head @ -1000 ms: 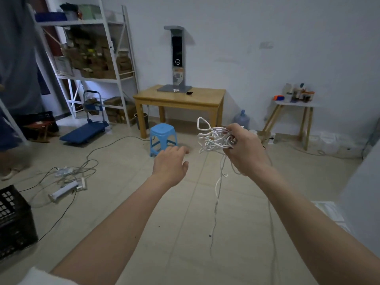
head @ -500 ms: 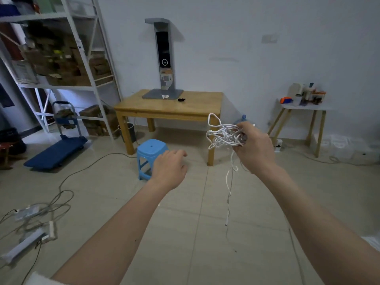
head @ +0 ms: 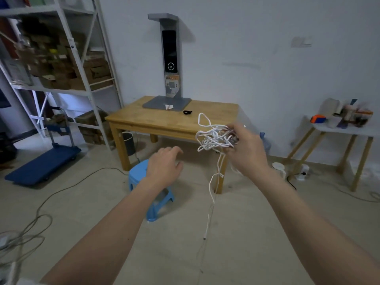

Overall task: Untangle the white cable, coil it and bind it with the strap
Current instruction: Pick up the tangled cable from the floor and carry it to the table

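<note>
1. The thin white cable [head: 213, 138] is the thing to follow, though it sits at the right of your view; on the left stands a white metal shelf rack [head: 82, 48] stacked with brown cardboard boxes, playing no part here.
2. Your left hand [head: 164, 165] hangs in the air, fingers loosely spread and holding nothing, just left of the tangle. I judge it waits there to pick out a loop.
3. A small black loop [head: 187, 112], probably the strap, lies on the light wooden table [head: 156, 122] behind.
4. Your right hand [head: 245, 149] grips the bunched knot of cable at chest height in front of the table's near corner, fingers curled round it. Held high, one free end dangles towards the floor, which probably helps you find where to start.
</note>
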